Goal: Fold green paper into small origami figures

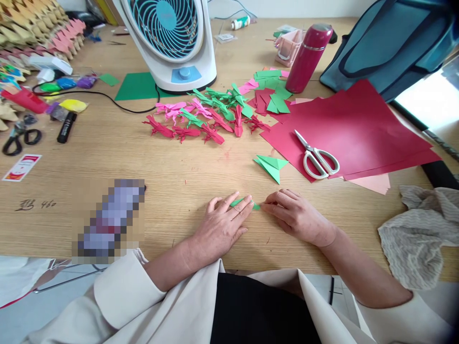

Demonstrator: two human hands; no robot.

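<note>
A narrow folded strip of green paper (256, 207) lies on the table, partly hidden under my fingers. My left hand (225, 220) rests flat across it, fingers stretched out and pressing it down. At the paper's right end, my right hand (292, 215) is closed in a pinch on its tip. Just beyond my hands lies a green paper piece (271, 167) folded into a pointed, winged shape. Farther back is a pile of folded paper figures (215, 114) in green, pink and red.
White-handled scissors (319, 160) lie on large red sheets (362, 129) at the right. A fan (179, 43), a red flask (309, 57) and a blue bag (387, 48) stand behind. A blurred phone-like object (111, 220) lies left, a crumpled cloth (416, 234) right.
</note>
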